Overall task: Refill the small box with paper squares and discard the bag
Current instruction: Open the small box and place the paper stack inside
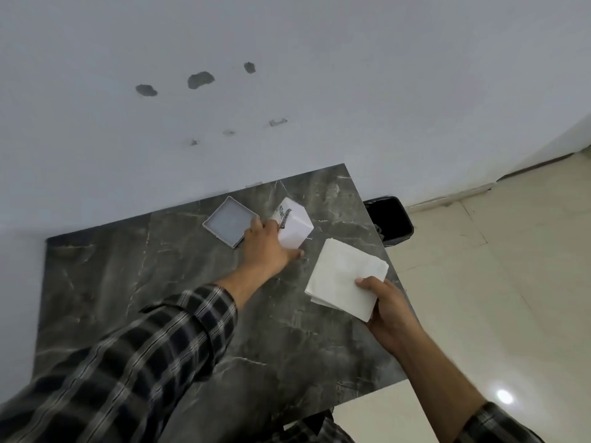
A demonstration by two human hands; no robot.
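The small white box (pixel 292 226) is gripped by the left hand (pixel 267 247), whose fingers are wrapped round its near side while it stands tilted on the dark marble table (pixel 128 282); it is judged that the box is being steadied or turned so that its opening can be presented for filling, though the opening itself cannot be seen from this angle. Just beyond that hand and to its left, touching or nearly touching the fingertips, the grey square lid (pixel 230 221) has been laid flat, hollow side up, presumably so that it is kept out of the way yet within reach for closing. A stack of white paper squares (pixel 343 279) is held by the right hand (pixel 388 310), pinched at its near corner with the thumb on top and the fingers beneath, and is kept level above the table's right edge, which is judged to keep the stack square for insertion. The box lies ahead and to the left of the right hand, near but apart from the stack. Beyond the right hand, past the table's far right corner, a black bin (pixel 391 219) stands on the tiled floor (pixel 495 282), well placed for discarding. No bag can be made out.
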